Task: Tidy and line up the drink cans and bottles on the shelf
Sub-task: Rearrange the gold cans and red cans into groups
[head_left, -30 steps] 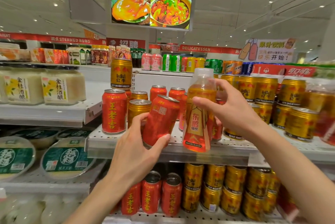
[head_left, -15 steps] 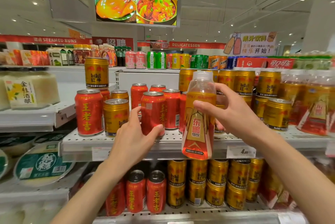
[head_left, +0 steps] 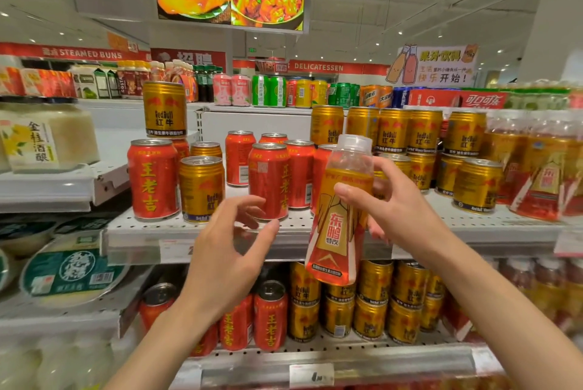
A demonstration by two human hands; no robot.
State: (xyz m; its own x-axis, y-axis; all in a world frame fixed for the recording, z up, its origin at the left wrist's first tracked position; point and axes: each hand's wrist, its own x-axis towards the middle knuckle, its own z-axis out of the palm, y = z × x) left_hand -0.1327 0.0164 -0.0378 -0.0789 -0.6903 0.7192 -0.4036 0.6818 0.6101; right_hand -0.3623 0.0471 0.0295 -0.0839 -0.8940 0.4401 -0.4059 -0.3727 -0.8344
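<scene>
- Orange drink bottle (head_left: pixel 342 210): held in front of the shelf (head_left: pixel 315 228), tilted slightly, its clear cap toward the top and its base hanging below the shelf's front edge. It sits inside the right-hand grip.
- Right hand (head_left: pixel 400 210): reaches in from the lower right, forearm angled up toward the shelf. Thumb across the front of the bottle at the label's upper part, fingers curled round the far side; the grip is closed on the bottle's mid-body.
- Red can (head_left: pixel 268 181): upright on the shelf, just beyond the left fingertips, in front of other red cans and just left of the bottle.
- Left hand (head_left: pixel 227 251): raised from the lower left, palm toward the red can. Fingers and thumb spread and loosely curved, grip wide, holding nothing. Whether a fingertip brushes the can: cannot tell; a gap appears between thumb and can.
- Gold can (head_left: pixel 202 189): upright on the shelf to the left of the red can, apart from both hands.
- Further red can (head_left: pixel 153 180): upright at the shelf's left end, beside the gold can.
</scene>
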